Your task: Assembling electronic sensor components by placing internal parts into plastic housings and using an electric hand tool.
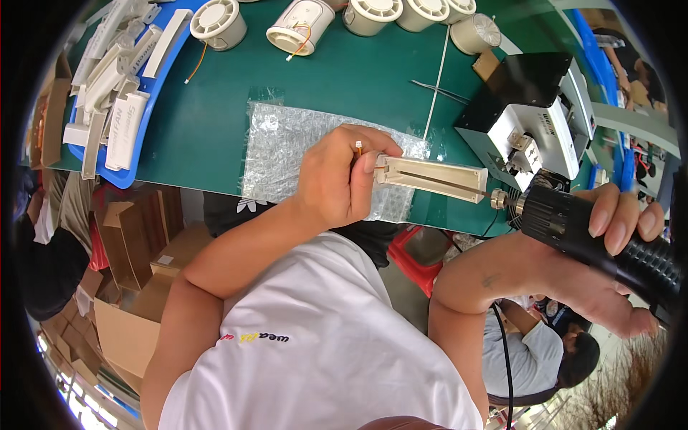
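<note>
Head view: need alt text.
A person's left hand grips a cream plastic part while the right hand holds a black powered screwdriver in line with it. Bubble wrap and round cream housings sit on the green worktable.

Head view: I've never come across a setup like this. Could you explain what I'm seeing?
No robot here: these are a person's bare hands, filmed by a wide fisheye camera worn on the head and looking down, so straight edges bend. The left hand holds a long cream plastic piece. The right hand grips a black driver tool, its front end toward that piece. On the green table are bubble wrap, tweezers, round cream units, a black-and-silver device and a blue tray of plastic parts.
</note>
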{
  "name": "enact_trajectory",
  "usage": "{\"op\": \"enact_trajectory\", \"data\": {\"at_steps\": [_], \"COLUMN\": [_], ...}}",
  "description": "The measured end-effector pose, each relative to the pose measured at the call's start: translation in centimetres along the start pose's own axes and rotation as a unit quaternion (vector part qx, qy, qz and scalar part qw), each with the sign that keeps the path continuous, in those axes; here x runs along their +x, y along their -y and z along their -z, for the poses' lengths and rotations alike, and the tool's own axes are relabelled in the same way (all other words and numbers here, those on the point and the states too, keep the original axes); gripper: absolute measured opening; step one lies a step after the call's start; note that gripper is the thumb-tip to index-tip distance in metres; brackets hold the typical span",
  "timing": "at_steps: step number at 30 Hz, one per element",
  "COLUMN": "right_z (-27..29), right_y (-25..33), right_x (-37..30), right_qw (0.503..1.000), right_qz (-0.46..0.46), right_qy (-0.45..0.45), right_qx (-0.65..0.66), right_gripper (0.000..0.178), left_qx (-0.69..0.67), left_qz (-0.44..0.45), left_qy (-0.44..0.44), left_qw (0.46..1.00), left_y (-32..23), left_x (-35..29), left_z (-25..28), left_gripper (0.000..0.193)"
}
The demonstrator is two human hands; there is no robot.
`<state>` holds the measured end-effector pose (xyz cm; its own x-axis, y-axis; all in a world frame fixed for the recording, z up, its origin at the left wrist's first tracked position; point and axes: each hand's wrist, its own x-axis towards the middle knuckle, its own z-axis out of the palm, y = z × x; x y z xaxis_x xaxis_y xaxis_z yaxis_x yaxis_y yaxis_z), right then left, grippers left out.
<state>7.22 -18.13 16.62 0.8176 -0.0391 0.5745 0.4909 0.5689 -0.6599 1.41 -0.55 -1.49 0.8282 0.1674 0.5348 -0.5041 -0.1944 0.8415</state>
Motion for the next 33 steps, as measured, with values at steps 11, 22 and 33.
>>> {"op": "enact_trajectory", "data": {"at_steps": [11, 22, 33], "right_z": [-0.3, 0.5, -0.5], "right_y": [-0.2, 0.1, -0.4], "right_x": [0.4, 0.1, 0.2], "right_qw": [0.999, 0.999, 0.999], "right_qz": [0.011, 0.021, 0.002], "right_qy": [-0.023, 0.007, -0.043], "right_qx": [-0.042, -0.031, -0.023], "right_gripper": [0.078, 0.067, 0.064], "left_qx": [0.033, 0.013, -0.024], "left_qz": [0.04, -0.031, 0.024], "left_qy": [0.069, 0.0, 0.0], "left_qw": [0.996, 0.999, 0.999], "left_y": [-0.6, 0.3, -0.2], "left_x": [0.0, 0.3, -0.1], "left_z": [0.6, 0.0, 0.0], "left_gripper": [0.01, 0.003, 0.002]}}
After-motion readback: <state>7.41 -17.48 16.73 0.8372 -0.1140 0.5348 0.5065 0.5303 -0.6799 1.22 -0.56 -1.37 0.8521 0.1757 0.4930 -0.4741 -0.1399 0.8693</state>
